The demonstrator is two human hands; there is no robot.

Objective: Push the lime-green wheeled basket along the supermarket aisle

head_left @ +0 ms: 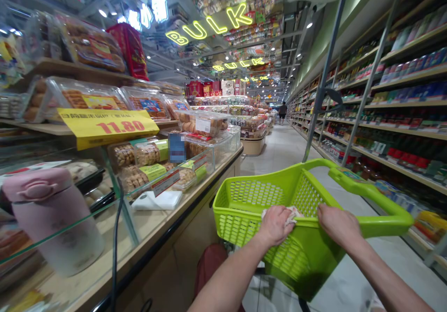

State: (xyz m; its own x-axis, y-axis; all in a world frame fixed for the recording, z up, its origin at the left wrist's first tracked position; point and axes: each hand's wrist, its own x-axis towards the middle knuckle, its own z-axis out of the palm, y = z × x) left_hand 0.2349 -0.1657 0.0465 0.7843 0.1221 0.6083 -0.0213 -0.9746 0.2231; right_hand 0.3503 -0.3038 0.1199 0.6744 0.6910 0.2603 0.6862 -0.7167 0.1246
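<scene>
A bright green plastic shopping cart with perforated basket walls stands in front of me. My left hand is closed on a crumpled white cloth and presses it against the cart's near rim; whether it is fabric or paper I cannot tell. To the right, my right hand has its fingers wrapped over the same rim, close to the cart's handle. Its fingertips are hidden inside the basket.
On my left runs a display counter with packaged biscuits, a yellow price sign and a pink bottle. A black cable hangs over its edge. Stocked shelves line the right side. A person stands far down the aisle.
</scene>
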